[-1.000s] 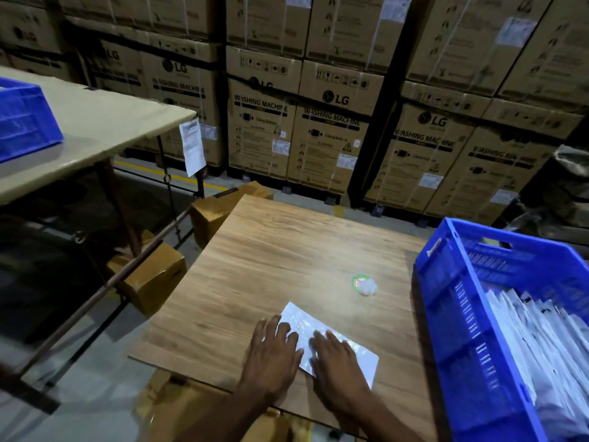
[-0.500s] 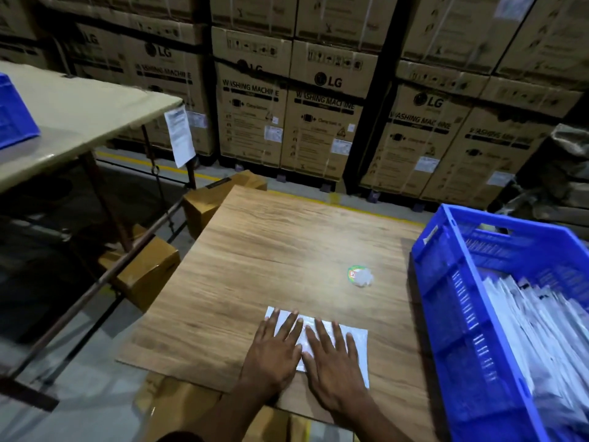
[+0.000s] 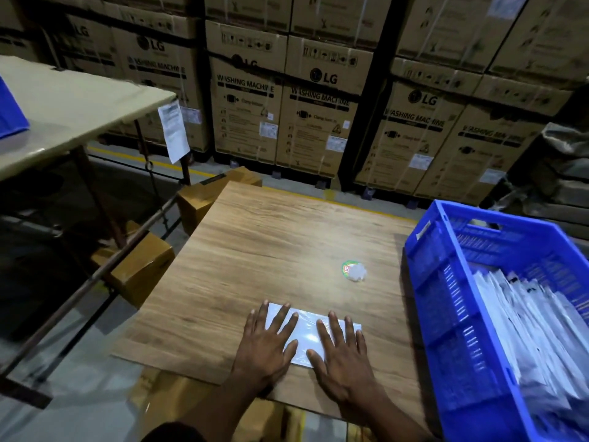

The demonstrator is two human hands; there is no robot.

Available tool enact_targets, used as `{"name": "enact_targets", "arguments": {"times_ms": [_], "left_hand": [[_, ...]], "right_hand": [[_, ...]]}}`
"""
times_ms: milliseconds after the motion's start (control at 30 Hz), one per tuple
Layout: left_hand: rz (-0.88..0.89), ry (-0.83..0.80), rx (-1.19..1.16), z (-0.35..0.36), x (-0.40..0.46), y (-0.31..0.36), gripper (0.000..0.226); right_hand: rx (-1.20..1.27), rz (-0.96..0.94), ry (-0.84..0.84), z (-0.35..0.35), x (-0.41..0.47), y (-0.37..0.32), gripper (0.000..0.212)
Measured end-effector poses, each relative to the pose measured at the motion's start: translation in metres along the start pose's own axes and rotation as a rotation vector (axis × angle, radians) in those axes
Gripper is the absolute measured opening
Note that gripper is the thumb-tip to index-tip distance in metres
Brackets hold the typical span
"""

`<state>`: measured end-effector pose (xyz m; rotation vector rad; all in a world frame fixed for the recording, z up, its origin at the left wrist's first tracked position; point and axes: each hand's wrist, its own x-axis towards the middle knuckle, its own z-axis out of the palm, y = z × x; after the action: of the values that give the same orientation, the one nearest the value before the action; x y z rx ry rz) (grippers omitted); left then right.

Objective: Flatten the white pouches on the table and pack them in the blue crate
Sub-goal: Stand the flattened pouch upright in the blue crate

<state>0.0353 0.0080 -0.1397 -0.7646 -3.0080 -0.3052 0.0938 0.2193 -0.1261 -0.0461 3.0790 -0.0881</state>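
Far left of my hands: beige side table [image 3: 73, 103] with a blue bin corner [image 3: 9, 116] on it, paper sheet [image 3: 173, 130] hanging off its edge. Small brown boxes [image 3: 143, 266] on the floor below, left of the wooden tabletop [image 3: 255, 244].

My left hand [image 3: 266, 344]: flat, palm down, fingers straight and splayed, pressing on the left part of the white pouch [image 3: 307, 338]. Grip state: spread, not pinching anything.

The pouch lies flat on the tabletop near the front edge, under both hands; a glossy strip shows in the gap between them.

My right hand [image 3: 342, 355]: same, flat and splayed, pressing on the pouch's right part, fingertips reaching its far edge. Spread, nothing pinched.

Ahead and slightly right of the right hand, apart from the pouch: round green-rimmed sticker [image 3: 348, 268] with a crumpled white scrap [image 3: 357, 272] touching it.

Right of the right hand: blue crate [image 3: 446, 314] at the tabletop's right side, holding white pouches stacked on edge [image 3: 526, 330], leaning. No contact between hand and crate.

Behind everything: stacked LG washing machine cartons [image 3: 318, 106].
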Motion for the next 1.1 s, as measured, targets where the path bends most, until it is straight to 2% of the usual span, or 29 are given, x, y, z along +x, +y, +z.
{"name": "enact_targets", "arguments": {"times_ms": [167,300,467,633,733,800,867,1033,1100], "left_hand": [[0.004,0.0,-0.002,0.002,0.0,0.001,0.06],[0.002,0.003,-0.006,0.004,-0.001,-0.003,0.06],[-0.007,0.002,-0.022,0.003,-0.002,-0.001,0.061],[-0.017,0.002,-0.028,0.001,-0.002,0.0,0.06],[-0.015,0.003,-0.025,0.0,-0.002,-0.001,0.059],[-0.024,-0.003,-0.031,-0.001,-0.003,-0.001,0.061],[-0.036,0.012,-0.05,-0.002,-0.005,0.0,0.067],[0.028,0.169,-0.06,-0.002,-0.015,0.002,0.096],[0.067,0.175,0.006,-0.006,-0.016,0.004,0.087]], "right_hand": [[-0.073,-0.207,0.006,-0.013,0.008,-0.021,0.063],[-0.069,-0.17,-0.025,-0.008,0.009,-0.024,0.059],[-0.07,-0.118,-0.004,-0.007,-0.014,0.015,0.075],[-0.154,-0.137,-0.023,-0.012,-0.022,0.031,0.081],[-0.2,-0.233,0.04,-0.021,-0.02,0.02,0.068],[-0.238,-0.356,0.096,-0.022,-0.021,0.014,0.047],[-0.238,-0.386,0.176,-0.022,-0.018,0.01,0.029],[-0.17,-0.363,0.25,-0.026,-0.005,-0.001,0.025],[-0.101,-0.339,0.253,-0.027,0.001,0.001,0.021]]}}
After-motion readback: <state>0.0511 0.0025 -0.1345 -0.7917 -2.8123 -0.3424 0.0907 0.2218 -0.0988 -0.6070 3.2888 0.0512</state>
